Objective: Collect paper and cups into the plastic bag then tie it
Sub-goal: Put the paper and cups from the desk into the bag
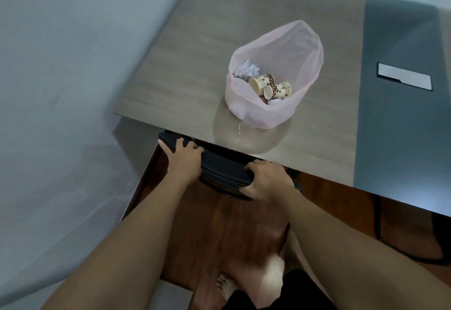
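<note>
Item 1: plastic bag [256, 114], pink and thin, standing on the worktop [195, 65] toward its near edge, mouth open and not yet tied. The far wall stands tall and the near rim sags low. Contents: 2 cups [262, 82] lying on their sides, with crumpled paper [246, 69] at the far left of the pile. A thin thread [239, 129] trails from the bag's near side. Item 2: your hands, both off the bag. Your left hand [183, 160] and right hand [266, 180] each grasp the black chair back [222, 165], which is tucked under the near edge of the worktop. Risks, as judged from here: if you shove the chair and knock the worktop, the bag could slump and the cups could roll out over the low near rim. If you lift the bag by the far wall alone, it would tip toward you and spill the same way. If you gather the thin film roughly, it may tear or trap a cup in the knot. Draw the whole rim up evenly before you tie it.
</note>
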A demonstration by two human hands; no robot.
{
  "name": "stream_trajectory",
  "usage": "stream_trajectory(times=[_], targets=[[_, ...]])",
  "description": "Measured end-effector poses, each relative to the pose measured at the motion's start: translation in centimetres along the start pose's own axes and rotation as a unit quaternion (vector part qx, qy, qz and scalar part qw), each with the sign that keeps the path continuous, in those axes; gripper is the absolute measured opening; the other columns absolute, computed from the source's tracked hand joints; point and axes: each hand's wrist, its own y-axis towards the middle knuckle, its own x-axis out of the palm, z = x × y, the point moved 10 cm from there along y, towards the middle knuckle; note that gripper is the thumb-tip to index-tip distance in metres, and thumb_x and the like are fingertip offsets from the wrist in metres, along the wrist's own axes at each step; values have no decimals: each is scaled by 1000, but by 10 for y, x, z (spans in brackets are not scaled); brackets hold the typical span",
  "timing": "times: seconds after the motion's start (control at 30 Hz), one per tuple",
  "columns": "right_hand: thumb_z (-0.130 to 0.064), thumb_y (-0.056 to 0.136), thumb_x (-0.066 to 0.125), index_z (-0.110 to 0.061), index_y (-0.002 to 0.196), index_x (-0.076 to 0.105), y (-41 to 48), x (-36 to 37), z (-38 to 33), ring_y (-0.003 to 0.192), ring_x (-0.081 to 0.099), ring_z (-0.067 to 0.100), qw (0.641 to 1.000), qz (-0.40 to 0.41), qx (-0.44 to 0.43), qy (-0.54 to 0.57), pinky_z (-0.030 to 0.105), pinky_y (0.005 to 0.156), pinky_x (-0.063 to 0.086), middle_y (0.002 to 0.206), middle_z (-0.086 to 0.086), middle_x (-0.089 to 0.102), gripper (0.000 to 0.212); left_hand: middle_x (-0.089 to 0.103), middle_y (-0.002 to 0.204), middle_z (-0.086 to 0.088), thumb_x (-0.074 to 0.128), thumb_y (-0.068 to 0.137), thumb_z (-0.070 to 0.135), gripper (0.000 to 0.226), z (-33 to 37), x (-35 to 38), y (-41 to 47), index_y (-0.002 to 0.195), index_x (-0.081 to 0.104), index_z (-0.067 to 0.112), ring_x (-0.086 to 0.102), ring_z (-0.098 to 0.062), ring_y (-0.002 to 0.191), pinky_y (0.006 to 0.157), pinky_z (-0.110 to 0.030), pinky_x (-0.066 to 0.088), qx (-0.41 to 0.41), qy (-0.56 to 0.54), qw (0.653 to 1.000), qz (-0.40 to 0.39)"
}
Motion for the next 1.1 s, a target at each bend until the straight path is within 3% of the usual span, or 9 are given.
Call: stream_trajectory(times=[0.13,0.3,0.6,0.73,0.8,0.9,0.97,1.03,1.1], targets=[[-79,70,46,-31,122,71,11,-4,13,99,68,20,1000,8,-9,3,39,92,52,113,-10,69,76,45,157,-3,68,96,24,60,9,8,13,153,50,30,18,-41,153,118,-71,34,21,-37,999,-14],[-77,74,53,-32,124,67,17,0,16,101,66,19,1000,-5,-21,16,40,92,53,117,-10,66,69,45,158,-1,71,98,28,60,11,5,10,154,50,30,18,-40,154,115,-69,39,20,-46,999,-13],[-75,74,59,-30,124,64,17,5,15,106,63,20,999,-14,-33,36,40,92,52,118,-7,63,67,41,162,-1,64,102,21,59,11,0,4,158,46,30,15,-39,156,111,-64,41,16,-36,999,-29],[-79,75,60,-31,131,61,17,5,14,111,61,21,997,-39,-43,49,43,96,54,120,-6,59,74,40,164,3,67,100,23,61,7,3,6,156,47,36,16,-38,156,111,-63,44,5,-30,999,-30],[-89,75,58,-31,138,58,16,8,14,117,58,21,995,-65,-42,61,45,100,53,126,-6,57,85,39,164,4,68,99,22,62,6,5,5,155,48,39,14,-37,157,116,-67,38,-5,-36,999,-31],[-107,71,46,-31,143,59,7,3,17,122,54,16,984,-121,-35,129,46,106,51,134,-7,57,106,29,171,2,63,98,19,68,6,12,3,159,42,38,4,-36,162,125,-69,22,-12,-53,994,-96],[-104,80,42,-29,126,73,7,-14,35,112,64,13,961,-139,-8,238,42,103,55,123,-8,70,93,20,176,2,55,94,19,73,4,14,2,162,38,39,-3,-32,165,130,-67,11,-21,-70,978,-196],[-96,90,39,-21,107,78,18,-39,73,96,71,16,951,-112,21,287,42,96,58,105,-3,78,86,34,173,-2,51,95,19,63,10,-8,1,156,51,34,19,-27,163,132,-54,19,-42,-140,958,-247],[-80,99,41,-18,101,80,37,-65,121,93,74,17,951,-69,45,297,45,96,60,100,-3,80,73,60,153,-4,51,105,22,40,24,-45,9,142,67,20,52,-22,143,124,-38,37,-63,-250,943,-212]])
